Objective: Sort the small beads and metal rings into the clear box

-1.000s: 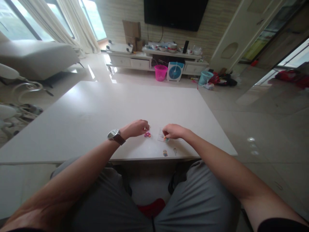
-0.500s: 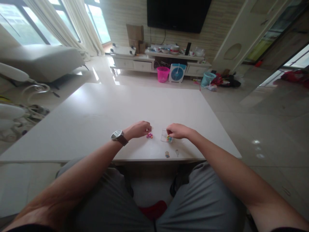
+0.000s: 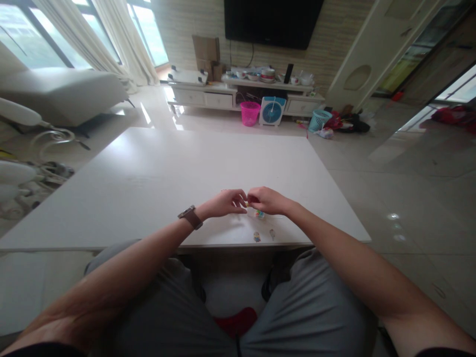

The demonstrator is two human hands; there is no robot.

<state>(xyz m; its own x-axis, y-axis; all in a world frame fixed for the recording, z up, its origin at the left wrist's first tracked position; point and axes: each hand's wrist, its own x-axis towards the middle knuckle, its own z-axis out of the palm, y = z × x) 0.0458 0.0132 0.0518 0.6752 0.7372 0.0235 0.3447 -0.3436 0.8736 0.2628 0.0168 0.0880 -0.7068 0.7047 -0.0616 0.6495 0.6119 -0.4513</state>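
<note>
My left hand (image 3: 229,202) and my right hand (image 3: 267,199) meet over the white table (image 3: 208,158) near its front edge. Between their fingertips is a tiny yellowish piece (image 3: 247,204); my right fingers are pinched on it, while the thumb and fingers of my left hand are parted beside it. Just below my right hand sits a small clear box with colourful pieces (image 3: 259,214), partly covered by the hands. A little cartoon figure piece (image 3: 256,237) and a small silvery item (image 3: 272,234) lie closer to the edge.
Beyond the table, a pink basket (image 3: 250,113), a blue-and-white fan (image 3: 272,110) and a light blue basket (image 3: 319,120) stand on the floor before a low white cabinet (image 3: 218,100). A white chair (image 3: 18,111) is at the left.
My left hand has moved right, away from the pink pieces' spot, and opened its fingers. My right hand has shifted slightly left from the box. The pink pieces are no longer visible.
</note>
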